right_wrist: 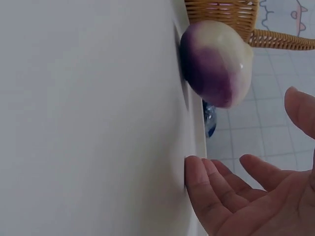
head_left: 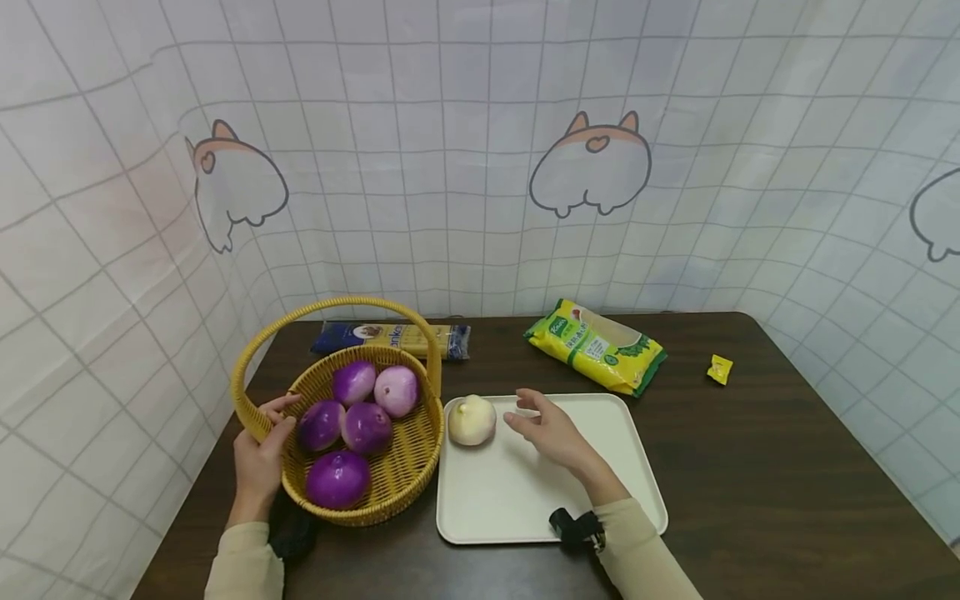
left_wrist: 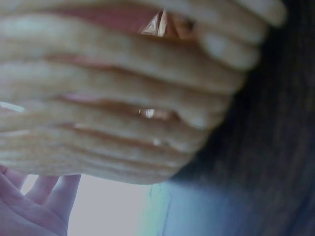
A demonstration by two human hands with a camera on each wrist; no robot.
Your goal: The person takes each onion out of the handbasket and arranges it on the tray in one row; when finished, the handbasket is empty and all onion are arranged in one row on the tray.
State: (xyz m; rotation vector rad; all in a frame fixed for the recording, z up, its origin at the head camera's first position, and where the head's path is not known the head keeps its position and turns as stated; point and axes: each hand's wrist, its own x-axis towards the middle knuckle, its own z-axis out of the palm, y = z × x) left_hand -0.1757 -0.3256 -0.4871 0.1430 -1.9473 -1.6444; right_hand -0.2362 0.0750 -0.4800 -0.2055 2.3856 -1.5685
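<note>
My left hand (head_left: pixel 258 454) grips the left rim of a yellow wicker basket (head_left: pixel 408 492), by the foot of its tall handle. In the left wrist view the woven wall (left_wrist: pixel 113 78) fills most of the picture, with part of the left hand (left_wrist: pixel 37 206) below it. Several glossy purple onions (head_left: pixel 339 480) lie inside the basket. A white-and-purple onion (right_wrist: pixel 216 64) sits on the left end of a white tray (head_left: pixel 510 500). Over that tray my right hand (head_left: pixel 555 433) is held with fingers relaxed and apart, a little right of the onion, with nothing in it.
Behind the basket lies a blue-and-yellow packet (head_left: pixel 408 337). A yellow-and-green bag (head_left: pixel 596 346) is at the back, beyond the tray. Farther right there is a small yellow packet (head_left: pixel 719 369) on the dark table (head_left: pixel 765 467). A gridded white curtain (head_left: pixel 480 225) hangs behind.
</note>
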